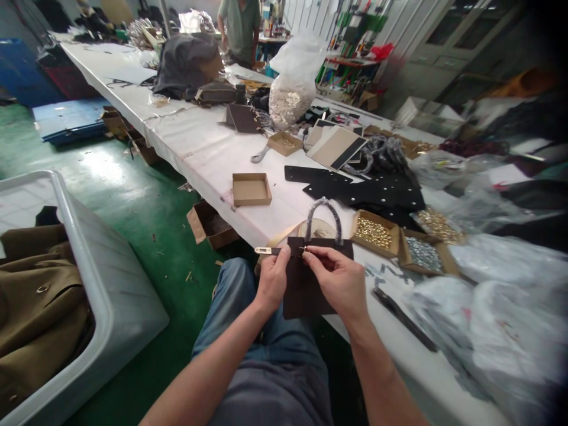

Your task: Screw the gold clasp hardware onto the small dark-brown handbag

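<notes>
A dark brown bag panel (304,296) stands over my lap at the table's edge. From its top rises a curved handle (326,204) in clear plastic wrap. My left hand (271,277) grips the panel's left side, thumb on its face. By that thumb a short dark strap with a light metal end (265,251) sticks out to the left. My right hand (339,278) is closed in a pinch against the panel's face, just below the handle's left foot. A thin shiny piece shows at those fingertips; its exact kind is too small to tell.
Right of the panel lie a box of gold-coloured fasteners (375,232) and one of silver fasteners (420,251). A cardboard tray (252,189), black pieces (368,192) and plastic bags (501,319) are on the table. A large bin (110,296) stands left. One person (240,29) stands behind.
</notes>
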Available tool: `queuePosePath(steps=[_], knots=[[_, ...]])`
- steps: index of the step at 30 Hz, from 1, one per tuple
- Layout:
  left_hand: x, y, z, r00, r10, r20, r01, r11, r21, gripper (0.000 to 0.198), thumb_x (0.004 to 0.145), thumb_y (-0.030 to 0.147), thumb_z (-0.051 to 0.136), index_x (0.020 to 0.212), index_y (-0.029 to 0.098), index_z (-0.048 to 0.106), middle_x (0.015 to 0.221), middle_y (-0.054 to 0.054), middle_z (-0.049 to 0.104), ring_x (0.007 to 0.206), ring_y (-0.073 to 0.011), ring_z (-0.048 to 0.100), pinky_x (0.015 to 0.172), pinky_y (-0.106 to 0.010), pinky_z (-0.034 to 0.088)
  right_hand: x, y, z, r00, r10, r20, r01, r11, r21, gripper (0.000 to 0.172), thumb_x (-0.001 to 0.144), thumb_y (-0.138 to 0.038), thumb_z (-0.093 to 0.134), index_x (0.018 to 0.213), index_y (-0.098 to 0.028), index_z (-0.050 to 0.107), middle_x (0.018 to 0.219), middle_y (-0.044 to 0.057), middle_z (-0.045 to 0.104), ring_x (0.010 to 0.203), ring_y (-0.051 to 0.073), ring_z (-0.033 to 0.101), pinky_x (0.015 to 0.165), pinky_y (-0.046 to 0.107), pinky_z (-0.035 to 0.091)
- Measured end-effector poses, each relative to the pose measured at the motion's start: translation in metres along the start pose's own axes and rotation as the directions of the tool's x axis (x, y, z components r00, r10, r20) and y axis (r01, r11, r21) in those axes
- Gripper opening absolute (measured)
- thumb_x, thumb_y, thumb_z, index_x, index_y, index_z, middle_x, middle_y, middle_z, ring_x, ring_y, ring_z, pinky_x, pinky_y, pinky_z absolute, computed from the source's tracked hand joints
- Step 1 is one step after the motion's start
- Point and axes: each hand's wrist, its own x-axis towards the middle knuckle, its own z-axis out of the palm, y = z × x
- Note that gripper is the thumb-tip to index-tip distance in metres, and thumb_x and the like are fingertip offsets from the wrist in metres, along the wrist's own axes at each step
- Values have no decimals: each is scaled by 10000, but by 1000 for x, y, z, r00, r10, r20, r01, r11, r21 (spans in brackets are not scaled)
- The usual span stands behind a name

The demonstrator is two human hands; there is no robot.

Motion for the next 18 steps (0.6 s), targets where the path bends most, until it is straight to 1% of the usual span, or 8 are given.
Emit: queuePosePath(steps=[5, 9, 12, 15, 18], knots=[[-3, 3, 3, 992, 118, 49, -124, 982, 140, 638, 1064, 761, 764, 833, 167, 729, 795, -52, 637, 737, -193, 519, 669, -298, 417, -3, -4, -3, 995, -103, 0, 103, 991, -90, 218, 1092, -448, 820, 1178, -271, 913, 1145, 54, 872, 962, 295, 842, 906, 420, 693], [-6, 7, 7, 977, 201, 68, -212, 941, 263, 645, 1143, 713, 668, 783, 178, 632, 764, -31, 550, 721, -173, 435, 668, -313, 341, -5, -11, -2, 976, -215, -10, 210, 962, -174, 174, 1124, -364, 764, 1164, -250, 889, 1129, 55, 862, 955, 286, 820, 900, 433, 662], [-12, 12, 11, 961, 265, 74, -275, 904, 327, 642, 1179, 665, 626, 750, 189, 578, 732, -26, 505, 708, -176, 415, 679, -335, 315, -7, -16, 2, 959, -285, 2, 278, 934, -225, 187, 1147, -318, 705, 1166, -231, 869, 1115, 68, 849, 952, 281, 801, 877, 433, 644], [-18, 16, 15, 947, 308, 91, -320, 879, 353, 604, 1205, 642, 591, 806, 191, 638, 749, -36, 562, 713, -192, 473, 713, -346, 351, -9, -21, 5, 953, -303, 2, 293, 920, -259, 205, 1152, -311, 672, 1128, -227, 858, 1081, 81, 843, 946, 289, 795, 855, 438, 634], [-23, 16, 17, 941, 318, 112, -337, 874, 350, 593, 1218, 634, 574, 834, 198, 693, 803, -67, 647, 737, -214, 534, 755, -357, 392, -9, -27, 5, 957, -290, 1, 278, 918, -283, 220, 1141, -314, 656, 1057, -239, 845, 1050, 89, 840, 931, 305, 793, 850, 453, 626]])
